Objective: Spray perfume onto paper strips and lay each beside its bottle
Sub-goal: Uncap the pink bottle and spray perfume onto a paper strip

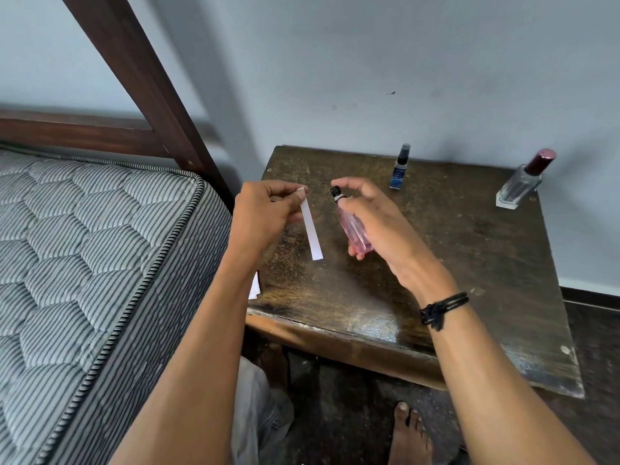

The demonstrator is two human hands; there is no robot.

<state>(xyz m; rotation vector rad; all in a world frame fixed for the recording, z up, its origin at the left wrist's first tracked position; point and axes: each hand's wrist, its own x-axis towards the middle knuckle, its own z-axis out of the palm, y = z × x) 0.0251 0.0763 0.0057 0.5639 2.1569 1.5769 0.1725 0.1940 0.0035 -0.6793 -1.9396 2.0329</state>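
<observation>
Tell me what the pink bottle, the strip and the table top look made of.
The pink bottle: clear pink glass or hard plastic, see-through; cannot tell which. The paper strip: thin matte white paper, pinched by the left hand. The table: dark worn wood, scratched, glossy glare near the front edge.

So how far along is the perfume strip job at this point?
Done: nothing visible; no strip lies beside the blue bottle or the clear red-capped bottle on the table. In hand: the left hand pinches a white strip while the right hand holds the pink bottle, nozzle towards it. Left: lay this strip down, then do the other two bottles.
</observation>
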